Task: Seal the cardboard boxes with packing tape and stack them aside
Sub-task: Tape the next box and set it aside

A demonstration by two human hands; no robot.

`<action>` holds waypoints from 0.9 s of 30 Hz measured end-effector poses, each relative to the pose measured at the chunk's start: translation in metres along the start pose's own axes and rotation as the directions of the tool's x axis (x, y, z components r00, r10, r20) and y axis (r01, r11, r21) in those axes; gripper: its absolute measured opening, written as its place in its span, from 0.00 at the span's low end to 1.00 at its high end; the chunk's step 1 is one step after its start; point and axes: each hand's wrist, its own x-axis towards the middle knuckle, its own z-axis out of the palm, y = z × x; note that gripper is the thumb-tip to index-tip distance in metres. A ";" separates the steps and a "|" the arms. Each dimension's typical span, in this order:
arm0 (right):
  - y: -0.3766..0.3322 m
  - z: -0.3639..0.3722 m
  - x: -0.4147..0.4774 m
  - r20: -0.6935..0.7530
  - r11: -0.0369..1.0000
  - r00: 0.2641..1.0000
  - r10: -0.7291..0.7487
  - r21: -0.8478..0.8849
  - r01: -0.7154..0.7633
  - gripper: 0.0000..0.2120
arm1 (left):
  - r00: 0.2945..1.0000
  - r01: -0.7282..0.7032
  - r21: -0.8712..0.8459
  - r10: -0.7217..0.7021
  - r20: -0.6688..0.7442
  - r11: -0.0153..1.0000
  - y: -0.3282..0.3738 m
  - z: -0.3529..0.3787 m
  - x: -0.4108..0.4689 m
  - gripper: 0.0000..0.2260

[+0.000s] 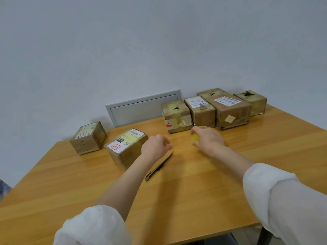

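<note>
Several cardboard boxes stand on the wooden table [177,200]. Two taped boxes sit at the left: a small one [88,137] near the corner and a labelled one [127,147] beside my left arm. A row of boxes lines the far edge, the nearest [176,115] with torn tape on top, then a labelled box [200,111] and a bigger one [228,110]. My right hand [208,139] is closed over a yellow tape roll [195,138] on the table. My left hand [157,145] hovers with loosely curled fingers, holding nothing, just above a utility knife [159,167].
Another box [252,101] stands at the far right end of the row, its top flaps torn open. A white wall panel [143,108] sits behind the table. The table's near edge runs just in front of my sleeves.
</note>
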 end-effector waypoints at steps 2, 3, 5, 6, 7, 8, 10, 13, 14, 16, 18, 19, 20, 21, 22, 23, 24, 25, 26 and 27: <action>0.005 0.005 -0.006 0.036 0.994 0.999 -0.025 -0.104 0.028 0.17 | 0.985 0.058 0.249 -0.096 0.146 0.967 -0.016 0.000 -0.011 0.16; 0.007 0.008 -0.009 0.060 0.990 0.998 -0.031 -0.138 0.040 0.16 | 0.967 0.082 0.295 -0.148 0.208 0.952 -0.021 0.002 -0.016 0.17; 0.007 0.013 -0.013 0.096 0.982 0.995 -0.033 -0.180 0.050 0.16 | 0.942 0.128 0.266 -0.201 0.270 0.955 -0.026 0.009 -0.022 0.15; 0.007 0.015 -0.014 0.117 0.981 0.993 -0.032 -0.188 0.054 0.16 | 0.938 0.151 0.202 -0.205 0.280 0.968 -0.026 0.014 -0.022 0.13; 0.007 0.016 -0.013 0.139 0.981 0.990 -0.027 -0.188 0.053 0.16 | 0.934 0.184 0.109 -0.208 0.289 0.977 -0.024 0.018 -0.022 0.13; 0.006 0.016 -0.012 0.159 0.982 0.987 -0.013 -0.185 0.043 0.17 | 0.928 0.222 0.001 -0.211 0.306 0.975 -0.020 0.021 -0.022 0.12; 0.003 0.014 -0.009 0.156 0.979 0.988 0.008 -0.201 0.024 0.17 | 0.917 0.270 -0.152 -0.206 0.343 0.951 -0.011 0.026 -0.021 0.12; -0.016 0.010 -0.003 0.018 0.990 0.998 -0.055 -0.133 0.057 0.16 | 0.971 0.164 -0.176 -0.127 0.204 0.971 -0.007 0.020 -0.018 0.11; -0.028 0.009 -0.001 -0.027 0.996 0.997 -0.075 -0.039 0.074 0.16 | 0.992 0.102 -0.150 -0.090 0.083 0.983 -0.012 0.011 -0.015 0.10; -0.062 0.010 0.004 -0.042 0.981 0.995 -0.090 0.167 0.096 0.15 | 0.983 0.043 -0.119 -0.063 -0.173 0.992 -0.031 -0.013 -0.007 0.12; -0.102 0.017 0.009 0.049 0.927 0.994 -0.094 0.368 0.069 0.16 | 0.949 0.039 -0.122 -0.075 -0.305 0.992 -0.061 -0.040 0.005 0.14; -0.123 0.022 0.010 0.101 0.889 0.990 -0.097 0.456 0.040 0.18 | 0.945 0.058 -0.103 -0.088 -0.316 0.993 -0.078 -0.050 0.012 0.15; -0.144 0.029 0.012 0.147 0.856 0.984 -0.098 0.517 0.008 0.20 | 0.947 0.094 -0.074 -0.113 -0.301 0.993 -0.094 -0.057 0.018 0.17; -0.163 0.036 0.014 0.190 0.837 0.977 -0.096 0.547 -0.024 0.22 | 0.952 0.140 -0.056 -0.150 -0.266 0.989 -0.109 -0.061 0.023 0.19; -0.182 0.043 0.017 0.236 0.829 0.968 -0.083 0.556 -0.065 0.27 | 0.959 0.182 -0.059 -0.191 -0.210 0.981 -0.123 -0.063 0.027 0.20; -0.198 0.049 0.019 0.287 0.822 0.956 -0.062 0.557 -0.114 0.32 | 0.964 0.218 -0.071 -0.226 -0.141 0.973 -0.135 -0.062 0.029 0.20; -0.211 0.055 0.022 0.331 0.812 0.943 -0.039 0.560 -0.163 0.37 | 0.965 0.246 -0.071 -0.251 -0.071 0.967 -0.144 -0.060 0.031 0.20; -0.222 0.061 0.025 0.357 0.801 0.934 -0.016 0.564 -0.202 0.39 | 0.966 0.258 -0.042 -0.259 -0.015 0.965 -0.151 -0.058 0.032 0.18; -0.228 0.065 0.029 0.365 0.793 0.931 0.010 0.564 -0.230 0.39 | 0.966 0.257 0.008 -0.257 0.014 0.966 -0.155 -0.058 0.034 0.16; -0.230 0.068 0.033 0.363 0.791 0.931 0.038 0.559 -0.250 0.39 | 0.966 0.259 0.056 -0.260 0.013 0.964 -0.158 -0.060 0.035 0.15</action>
